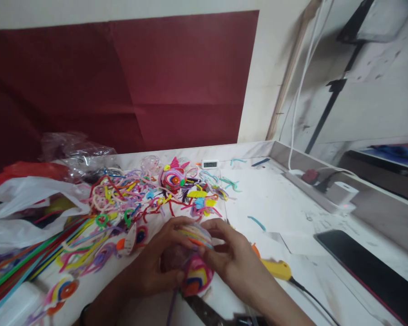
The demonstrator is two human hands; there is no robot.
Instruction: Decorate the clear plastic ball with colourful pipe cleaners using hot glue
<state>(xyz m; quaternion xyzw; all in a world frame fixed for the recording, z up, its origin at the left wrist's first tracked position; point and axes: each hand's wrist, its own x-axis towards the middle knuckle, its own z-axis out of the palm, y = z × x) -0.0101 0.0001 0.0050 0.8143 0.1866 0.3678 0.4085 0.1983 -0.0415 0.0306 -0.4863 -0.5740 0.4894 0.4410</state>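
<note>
Between my hands is a round craft ball, covered in part with coiled pipe cleaners in bands of yellow, orange, pink and blue. My left hand wraps around its left side, thumb low. From the right, my right hand presses its fingertips against the ball. A pink, yellow and blue coiled piece with an orange centre shows on the lower side. Just below lies a dark metal tool, partly cut off by the frame. A similar decorated ball with pink spikes sits farther back.
Tangled pipe cleaners cover the table's left and middle. A white plastic bag lies at left. To the right are a yellow-handled corded tool, a black phone and a power strip. A small digital display stands behind.
</note>
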